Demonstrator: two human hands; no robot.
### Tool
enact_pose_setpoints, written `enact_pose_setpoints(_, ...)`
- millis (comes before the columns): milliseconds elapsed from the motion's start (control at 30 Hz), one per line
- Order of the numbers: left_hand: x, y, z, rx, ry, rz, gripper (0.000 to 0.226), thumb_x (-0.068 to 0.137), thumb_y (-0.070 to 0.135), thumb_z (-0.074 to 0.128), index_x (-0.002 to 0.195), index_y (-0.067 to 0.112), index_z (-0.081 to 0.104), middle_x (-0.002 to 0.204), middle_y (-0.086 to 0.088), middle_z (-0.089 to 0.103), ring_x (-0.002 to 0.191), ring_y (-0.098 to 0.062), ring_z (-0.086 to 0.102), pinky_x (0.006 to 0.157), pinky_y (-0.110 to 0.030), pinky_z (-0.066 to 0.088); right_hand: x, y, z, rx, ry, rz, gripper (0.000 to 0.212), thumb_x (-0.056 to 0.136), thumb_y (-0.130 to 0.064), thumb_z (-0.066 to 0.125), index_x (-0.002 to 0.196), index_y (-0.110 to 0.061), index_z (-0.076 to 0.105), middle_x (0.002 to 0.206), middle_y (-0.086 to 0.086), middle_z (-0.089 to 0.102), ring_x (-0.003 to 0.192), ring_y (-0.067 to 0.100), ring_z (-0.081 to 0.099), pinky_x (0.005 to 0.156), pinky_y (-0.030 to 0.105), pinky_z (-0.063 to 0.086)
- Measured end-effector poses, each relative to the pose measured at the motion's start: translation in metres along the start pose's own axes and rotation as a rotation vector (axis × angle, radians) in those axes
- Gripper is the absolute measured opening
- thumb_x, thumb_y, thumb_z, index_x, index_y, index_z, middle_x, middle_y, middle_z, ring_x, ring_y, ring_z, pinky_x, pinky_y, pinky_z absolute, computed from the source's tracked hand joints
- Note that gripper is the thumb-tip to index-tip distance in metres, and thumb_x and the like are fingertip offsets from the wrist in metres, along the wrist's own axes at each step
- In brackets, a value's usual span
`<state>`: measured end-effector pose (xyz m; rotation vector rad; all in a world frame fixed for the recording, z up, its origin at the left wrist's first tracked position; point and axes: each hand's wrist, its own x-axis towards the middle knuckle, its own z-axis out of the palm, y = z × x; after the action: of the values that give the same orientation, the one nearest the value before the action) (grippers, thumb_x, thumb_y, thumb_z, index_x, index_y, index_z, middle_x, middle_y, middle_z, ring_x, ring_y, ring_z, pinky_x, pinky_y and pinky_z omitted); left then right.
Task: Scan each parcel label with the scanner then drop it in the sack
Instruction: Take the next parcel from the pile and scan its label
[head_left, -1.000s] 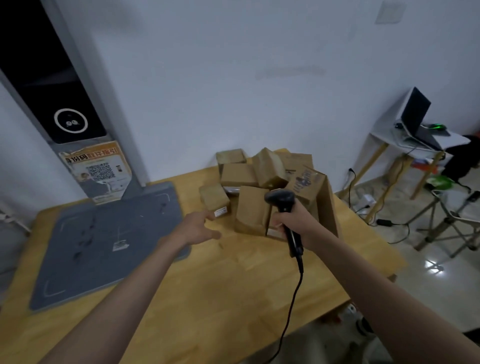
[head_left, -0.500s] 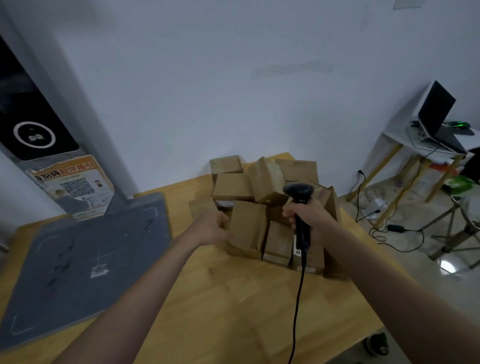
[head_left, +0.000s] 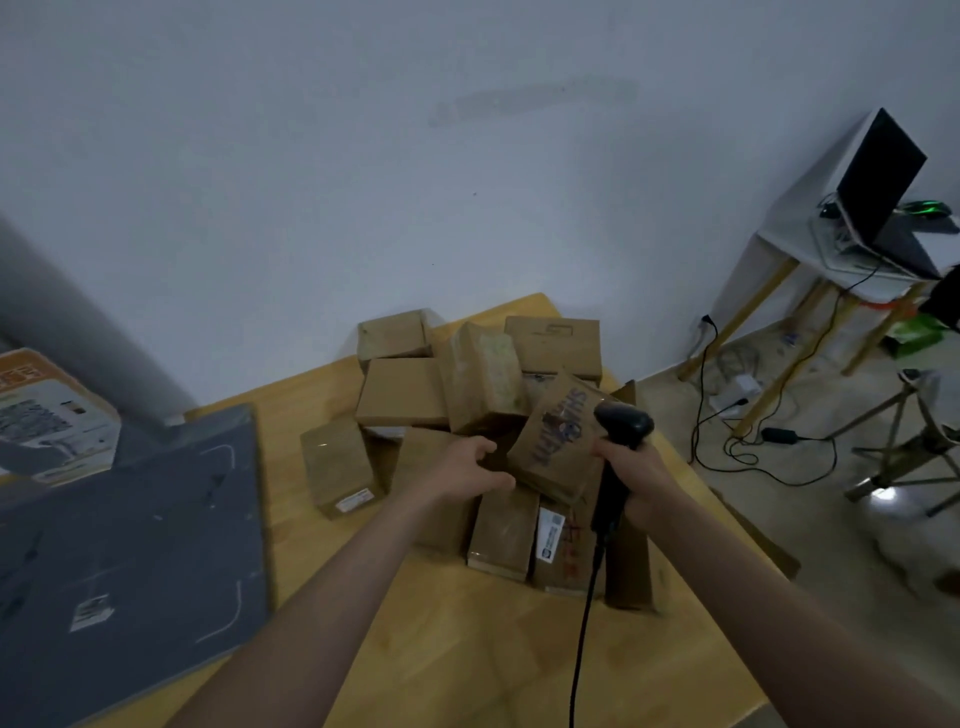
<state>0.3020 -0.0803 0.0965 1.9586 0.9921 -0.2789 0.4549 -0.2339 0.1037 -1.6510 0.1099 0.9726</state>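
Observation:
A pile of brown cardboard parcels (head_left: 402, 392) lies on the far right part of the wooden table (head_left: 467, 649). My left hand (head_left: 465, 467) grips the left edge of a tilted parcel with dark printed lettering (head_left: 558, 441) on top of the pile. My right hand (head_left: 631, 470) holds the handle of a black corded scanner (head_left: 621, 428), whose head sits just right of that parcel. One parcel low in the pile shows a white label (head_left: 549, 532). No sack is in view.
A grey mat (head_left: 130, 545) covers the table's left side, with an orange-and-white box (head_left: 47, 410) behind it. The scanner's cable (head_left: 582, 639) hangs toward me. Right of the table are a small desk with a laptop (head_left: 878, 187), floor cables and a folding stool.
My left hand has moved right from the small left parcel to the lettered parcel on top and taken hold of it. The view has shifted closer to the pile.

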Motion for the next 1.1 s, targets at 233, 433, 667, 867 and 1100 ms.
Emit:
enact_pose_setpoints(233,0.044,0.01,0.025,-0.149,-0.055,-0.041,0.099,0.081,0.032,0.081,0.158,0.018,0.02,0.162,-0.004,0.026,0.145,-0.025,0.031,0.115,-0.041,0.036,0.028,0.007,-0.002,0.055,-0.04,-0.004,0.02,0.097,-0.009,0.064,0.115,-0.017,0.063,0.108,0.008,0.069,0.1,0.024,0.065,0.071,0.035,0.052)
enact_pose_setpoints(433,0.056,0.018,0.042,-0.1,0.009,0.101,0.096,0.08,0.028,0.081,0.156,0.028,0.023,0.147,0.002,0.046,0.131,-0.011,0.045,0.103,-0.029,0.042,0.03,0.014,0.0,0.109,-0.038,-0.058,0.02,0.097,-0.001,0.061,0.109,-0.017,0.061,0.097,0.004,0.068,0.087,0.017,0.066,0.067,0.031,0.052)
enact_pose_setpoints(667,0.036,0.001,0.043,-0.056,0.079,0.203,0.095,0.077,0.027,0.082,0.153,0.033,0.026,0.136,0.008,0.05,0.129,-0.012,0.043,0.095,-0.027,0.041,0.011,0.027,-0.001,0.057,-0.054,-0.149,0.017,0.096,-0.004,0.063,0.111,-0.012,0.065,0.107,0.011,0.073,0.099,0.028,0.071,0.085,0.046,0.059)
enact_pose_setpoints(867,-0.004,-0.017,0.026,-0.044,0.147,0.24,0.098,0.071,0.042,0.083,0.151,0.039,0.026,0.14,0.008,0.051,0.126,-0.012,0.05,0.102,-0.037,0.048,-0.026,0.035,0.011,-0.017,-0.078,-0.271,0.021,0.095,-0.005,0.065,0.109,-0.022,0.065,0.109,0.004,0.073,0.099,0.02,0.069,0.084,0.039,0.057)
enact_pose_setpoints(1100,-0.083,-0.046,-0.002,-0.131,0.3,0.24,0.098,0.064,0.06,0.082,0.147,0.041,0.033,0.143,0.013,0.046,0.13,-0.008,0.043,0.104,-0.038,0.045,-0.087,0.054,0.037,0.041,-0.191,-0.356,0.031,0.097,-0.006,0.065,0.121,-0.026,0.062,0.106,-0.008,0.074,0.092,0.0,0.072,0.066,0.017,0.057)
